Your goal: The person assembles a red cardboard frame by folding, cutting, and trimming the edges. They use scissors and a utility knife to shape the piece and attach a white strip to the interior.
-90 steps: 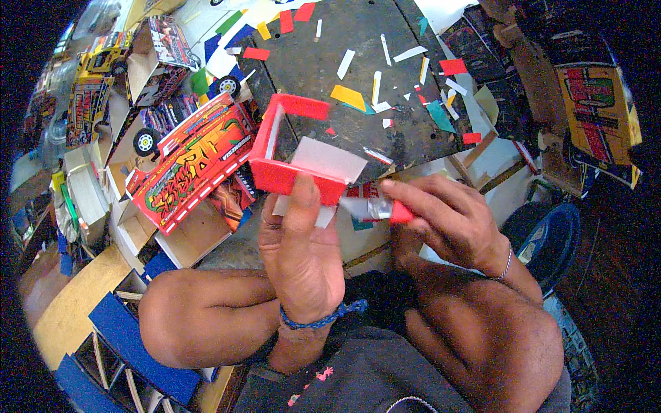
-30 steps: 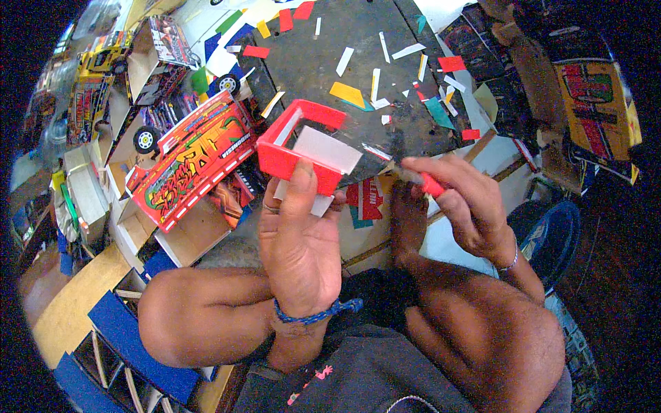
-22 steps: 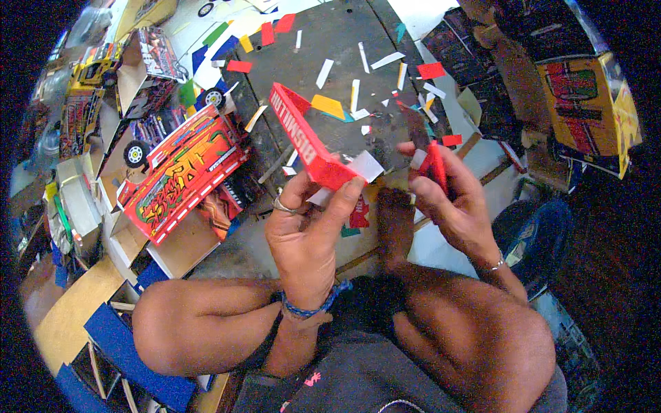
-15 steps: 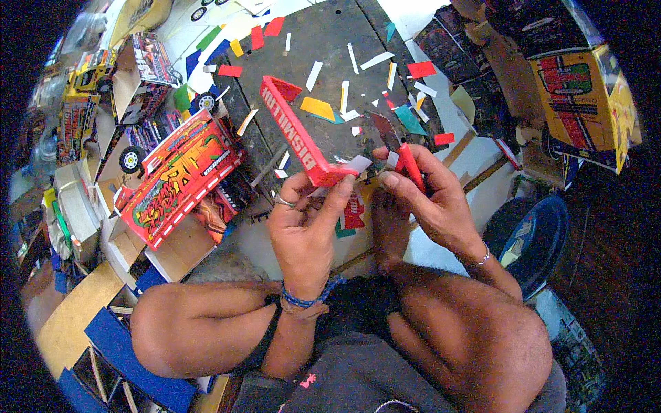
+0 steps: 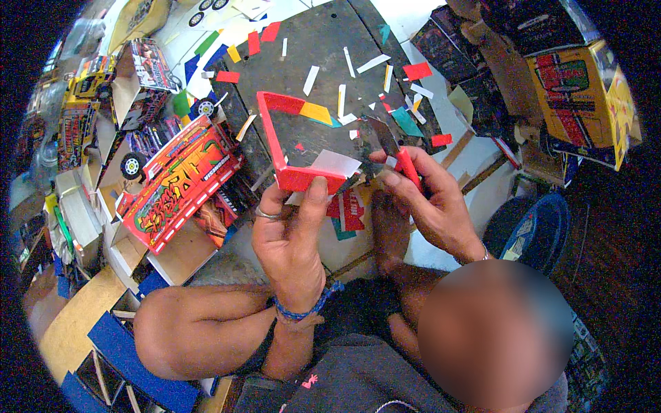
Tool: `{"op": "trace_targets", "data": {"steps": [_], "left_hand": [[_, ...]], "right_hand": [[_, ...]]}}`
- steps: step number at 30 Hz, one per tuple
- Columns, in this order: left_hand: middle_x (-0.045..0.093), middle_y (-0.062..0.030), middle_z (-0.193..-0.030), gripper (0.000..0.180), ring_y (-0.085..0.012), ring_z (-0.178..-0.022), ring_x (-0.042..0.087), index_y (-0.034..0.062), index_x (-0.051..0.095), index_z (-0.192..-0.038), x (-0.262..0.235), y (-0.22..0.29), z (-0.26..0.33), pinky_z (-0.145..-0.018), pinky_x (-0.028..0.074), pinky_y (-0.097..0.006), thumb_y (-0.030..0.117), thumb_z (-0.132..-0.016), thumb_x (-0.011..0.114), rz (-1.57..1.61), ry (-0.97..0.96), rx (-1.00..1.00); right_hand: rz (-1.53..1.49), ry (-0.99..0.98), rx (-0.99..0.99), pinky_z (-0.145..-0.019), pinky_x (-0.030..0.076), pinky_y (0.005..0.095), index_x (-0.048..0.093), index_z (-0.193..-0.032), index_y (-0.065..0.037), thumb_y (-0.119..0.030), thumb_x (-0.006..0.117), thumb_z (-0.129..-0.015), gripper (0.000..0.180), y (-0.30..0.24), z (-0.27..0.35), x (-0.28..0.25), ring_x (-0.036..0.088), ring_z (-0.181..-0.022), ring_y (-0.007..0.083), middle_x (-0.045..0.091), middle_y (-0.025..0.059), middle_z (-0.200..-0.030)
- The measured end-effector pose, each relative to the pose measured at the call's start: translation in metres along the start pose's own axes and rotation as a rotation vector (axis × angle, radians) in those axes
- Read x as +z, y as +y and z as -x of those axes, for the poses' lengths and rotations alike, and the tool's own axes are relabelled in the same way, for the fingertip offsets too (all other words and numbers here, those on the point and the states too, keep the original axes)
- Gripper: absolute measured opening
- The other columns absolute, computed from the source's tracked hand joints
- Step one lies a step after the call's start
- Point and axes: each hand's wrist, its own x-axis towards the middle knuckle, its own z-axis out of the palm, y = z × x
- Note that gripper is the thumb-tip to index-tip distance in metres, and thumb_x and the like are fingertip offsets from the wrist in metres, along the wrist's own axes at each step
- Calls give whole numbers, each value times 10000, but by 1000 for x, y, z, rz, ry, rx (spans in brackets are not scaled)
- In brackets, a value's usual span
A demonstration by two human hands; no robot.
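Note:
My left hand (image 5: pixel 290 241) pinches the near side of a red three-sided frame (image 5: pixel 273 138), thumb on its outer face. A white flap (image 5: pixel 335 163) sticks out inside the frame's near side. In my right hand (image 5: pixel 441 203) is a red-handled cutter knife (image 5: pixel 407 168), its blade pointing away and up to the left. The blade is apart from the frame. Beneath both, a dark board (image 5: pixel 330 41) carries scattered scraps in red, white, yellow and green, with a yellow strip (image 5: pixel 315 113) next to the frame's far side.
At the left, a red model truck body (image 5: pixel 182 182) with black wheels lies tilted by other painted models and cardboard pieces. A yellow printed box (image 5: pixel 575 103) stands far right, above a dark blue tub (image 5: pixel 537 234). Blue-topped wooden parts (image 5: pixel 138 358) lie at lower left.
The red frame has turned in my left hand, so its lettered long side no longer faces me and its near side shows more. My right hand with the knife has barely moved.

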Motion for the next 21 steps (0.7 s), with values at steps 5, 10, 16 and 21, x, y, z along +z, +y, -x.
{"op": "trace_targets", "data": {"steps": [5,10,16,21], "left_hand": [[669,-82,-1201,310,-177,-1072,647,59,588,-1271,-1,4,2,-889,549,-339,31,-966,642,86,0,56],[660,-86,-1220,377,-202,-1086,645,72,558,-1317,-1,7,1,-887,551,-359,5,-956,644,96,-26,112],[677,-61,-1072,252,-144,-973,629,33,697,-1094,6,10,6,-849,516,-292,-14,-856,762,79,58,155],[638,-89,-1049,258,-178,-917,609,52,722,-1029,-1,4,7,-793,502,-304,2,-789,804,-352,54,374]], "right_hand": [[2,0,-73,-692,426,193,590,-1306,-46,-162,587,-1020,308,-5,1,1,510,-784,26,611,-35,-959],[41,0,-148,-776,461,221,584,-1317,-38,-137,607,-1000,333,-13,5,2,537,-877,36,638,-5,-1049],[-177,-56,-51,-792,525,270,615,-1200,-45,-182,691,-963,284,-33,8,2,648,-904,98,687,26,-993],[-346,-279,22,-799,492,259,617,-1082,-20,-148,708,-941,211,-46,-3,8,596,-901,78,648,18,-978]]}}
